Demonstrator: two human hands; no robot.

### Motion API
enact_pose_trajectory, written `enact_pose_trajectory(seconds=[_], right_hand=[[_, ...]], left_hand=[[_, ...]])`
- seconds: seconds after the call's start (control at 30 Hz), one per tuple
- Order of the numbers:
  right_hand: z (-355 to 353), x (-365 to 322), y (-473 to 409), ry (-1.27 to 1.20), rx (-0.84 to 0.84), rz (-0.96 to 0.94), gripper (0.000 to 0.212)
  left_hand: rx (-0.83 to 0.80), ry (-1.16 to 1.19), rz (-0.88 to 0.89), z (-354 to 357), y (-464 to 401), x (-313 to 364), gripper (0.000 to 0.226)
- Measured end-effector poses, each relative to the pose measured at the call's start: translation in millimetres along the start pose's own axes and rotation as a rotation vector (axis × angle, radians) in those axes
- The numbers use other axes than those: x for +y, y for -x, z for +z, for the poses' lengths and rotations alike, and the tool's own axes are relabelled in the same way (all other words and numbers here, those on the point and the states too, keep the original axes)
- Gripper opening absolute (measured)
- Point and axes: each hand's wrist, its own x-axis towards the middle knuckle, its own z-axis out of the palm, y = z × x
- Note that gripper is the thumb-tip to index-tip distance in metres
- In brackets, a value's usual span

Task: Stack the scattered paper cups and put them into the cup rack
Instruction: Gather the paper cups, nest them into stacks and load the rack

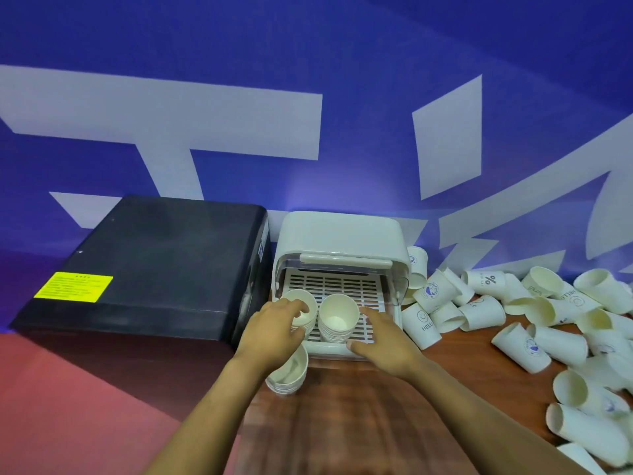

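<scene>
1. A wooden desk (359,423) fills the lower middle of the frame, below a blue wall with large white shapes across the top.
2. Nearest, at lower centre, a short stack of cups (289,373) stands upright on the desk, partly hidden under the left wrist.
3. Just above it, the left hand (274,329) curls its fingers over the rim of the left stack (303,308) on the rack's tray, holding it.
4. The right hand (383,341) lies on the tray's front right, fingers spread and fairly straight, gripping nothing; the middle stack (338,318) stands just left of it, mouth up.
5. The white cup rack (342,234) opens toward the viewer, so stacks go in upright, pushed away up the frame; the left hand is nearer the desk stack.
6. Loose cups (534,323) lie on their sides at the right, well apart from both hands; the right hand is nearer. "HELLO" and "%" are readable.
7. A black box (154,262) at left carries a yellow label (73,286), too small to read.
</scene>
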Motion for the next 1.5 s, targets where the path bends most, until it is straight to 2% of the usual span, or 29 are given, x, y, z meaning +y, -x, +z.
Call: enact_pose_trajectory(seconds=[0.13,0.37,0.53,0.7,0.83,1.03,1.17,1.27,1.5], right_hand=[[-12,10,12,0.009,-0.001,0.027,0.065],[-53,55,37,0.028,-0.005,0.097,0.037],[-92,100,45,0.034,0.031,0.163,0.037],[-127,138,36,0.018,0.087,0.169,0.032],[-148,157,14,0.024,0.146,0.126,0.038],[-156,167,-27,0.056,0.135,0.033,0.052],[-147,178,-48,0.058,0.139,0.007,0.052],[-142,186,-58,0.089,0.158,0.013,0.045],[-138,209,-61,0.072,0.212,0.011,0.015]], left_hand=[[0.044,0.048,0.066,-4,6,25,0.035],[0.059,0.172,0.186,21,-2,98,0.031],[-0.01,0.134,0.186,62,-13,146,0.03],[-0.092,0.091,0.133,97,-36,184,0.032],[-0.128,0.122,0.033,123,-58,202,0.04],[-0.106,0.222,-0.073,160,-87,216,0.056],[-0.089,0.199,-0.12,178,-104,218,0.059],[-0.107,0.14,-0.162,185,-114,219,0.06],[-0.079,-0.01,-0.164,197,-123,218,0.056]])
